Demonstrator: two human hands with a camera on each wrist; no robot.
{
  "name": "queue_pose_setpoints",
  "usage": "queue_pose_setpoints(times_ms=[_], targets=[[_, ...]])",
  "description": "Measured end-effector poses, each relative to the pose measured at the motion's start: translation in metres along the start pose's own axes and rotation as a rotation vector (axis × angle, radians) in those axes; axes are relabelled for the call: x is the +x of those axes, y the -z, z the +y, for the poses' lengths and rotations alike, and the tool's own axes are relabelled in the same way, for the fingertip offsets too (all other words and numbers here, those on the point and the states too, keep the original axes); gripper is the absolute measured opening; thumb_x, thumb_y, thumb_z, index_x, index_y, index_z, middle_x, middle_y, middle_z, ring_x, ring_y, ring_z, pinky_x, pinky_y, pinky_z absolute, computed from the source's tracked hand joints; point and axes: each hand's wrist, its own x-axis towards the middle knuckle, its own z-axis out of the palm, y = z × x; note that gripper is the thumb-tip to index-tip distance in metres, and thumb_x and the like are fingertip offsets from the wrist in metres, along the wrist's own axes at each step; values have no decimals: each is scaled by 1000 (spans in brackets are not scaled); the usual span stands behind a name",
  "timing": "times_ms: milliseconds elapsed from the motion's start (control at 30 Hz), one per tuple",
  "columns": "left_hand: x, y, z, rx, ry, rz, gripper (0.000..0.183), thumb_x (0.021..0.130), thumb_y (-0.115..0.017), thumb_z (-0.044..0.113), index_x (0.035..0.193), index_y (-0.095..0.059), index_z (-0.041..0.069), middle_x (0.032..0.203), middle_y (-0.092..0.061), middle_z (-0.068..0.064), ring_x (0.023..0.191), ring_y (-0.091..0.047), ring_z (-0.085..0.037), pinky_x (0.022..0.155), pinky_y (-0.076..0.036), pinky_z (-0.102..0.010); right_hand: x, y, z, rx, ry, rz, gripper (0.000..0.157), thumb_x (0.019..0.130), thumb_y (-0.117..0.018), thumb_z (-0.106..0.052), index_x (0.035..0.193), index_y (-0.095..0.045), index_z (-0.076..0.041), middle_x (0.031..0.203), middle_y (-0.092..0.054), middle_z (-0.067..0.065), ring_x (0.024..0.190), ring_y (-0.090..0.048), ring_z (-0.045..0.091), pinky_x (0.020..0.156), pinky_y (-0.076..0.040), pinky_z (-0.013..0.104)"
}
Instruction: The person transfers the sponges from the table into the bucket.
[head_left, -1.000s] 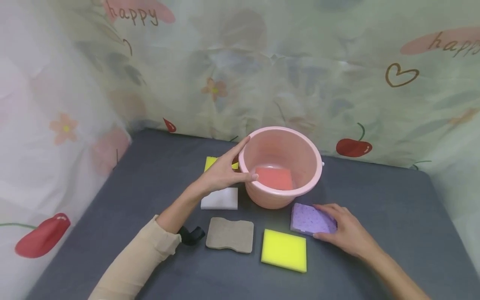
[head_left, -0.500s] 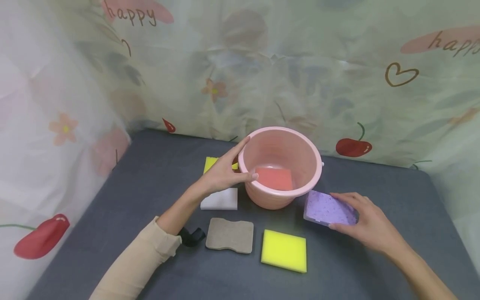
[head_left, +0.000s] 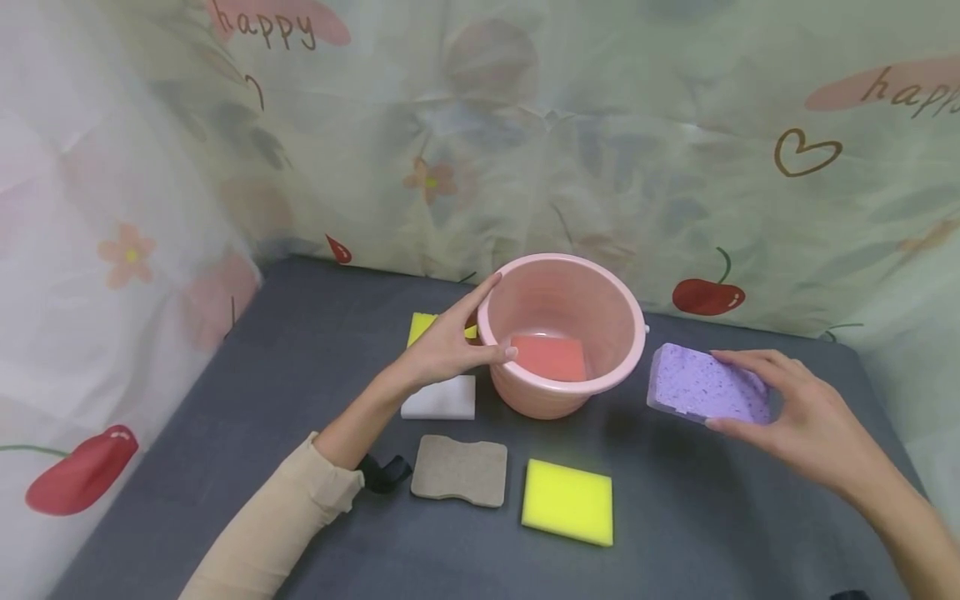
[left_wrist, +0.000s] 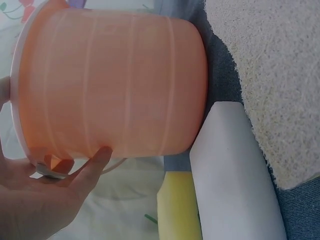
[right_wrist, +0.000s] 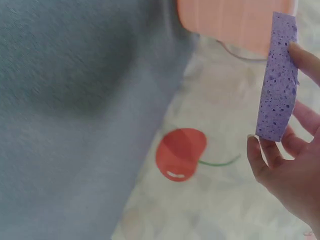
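A pink bucket (head_left: 517,400) stands upright at the back middle of the table, a coral-red sponge (head_left: 551,358) lying inside it. My left hand (head_left: 442,346) grips the bucket's left rim, the thumb over the edge and fingers along the outer wall. In the left wrist view those fingers (left_wrist: 90,172) touch the ribbed side. Right of the bucket, my right hand (head_left: 802,417) pinches a speckled purple sponge (head_left: 701,383) between thumb and fingers. The sponge is raised above the table, with a shadow below it. Its narrow side faces the right wrist camera.
On the dark table (head_left: 360,550) lie a grey-brown notched sponge (head_left: 460,471), a yellow sponge (head_left: 567,502) and a white sponge (head_left: 442,398). Another yellow sponge (head_left: 420,325) is partly hidden behind my left hand. A patterned curtain (head_left: 360,125) hangs behind and beside the table.
My right hand has lifted the purple sponge from the table and carried it to the right and farther back, beside the bucket. The left hand and bucket have stayed put.
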Motion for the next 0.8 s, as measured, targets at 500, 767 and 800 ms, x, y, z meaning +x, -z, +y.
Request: queue_pose_setpoints(times_ms=[500,767,800], targets=[[-1,1,1,13,24,8,102,81,-83,26,159,-18,32,158,-28,6,136,-43,-25,98,-50,-39,25,21,-21,13,57,44,76,61,-96,-20,129,-63,-18,120,-61,5,105,-50,15,79,-33,21],[-2,1,2,4,24,9,101,82,-83,24,159,-18,31,158,-30,6,135,-44,-23,97,-50,-38,44,25,-43,37,52,-11,74,68,-93,-24,133,-60,-20,129,-57,6,109,-52,26,77,-35,24],[-2,0,2,-3,20,6,101,82,-83,24,159,-19,31,158,-30,6,135,-44,-23,97,-51,-38,45,25,-45,44,60,-10,73,68,-93,-23,133,-60,-20,128,-58,6,108,-52,24,77,-35,22]])
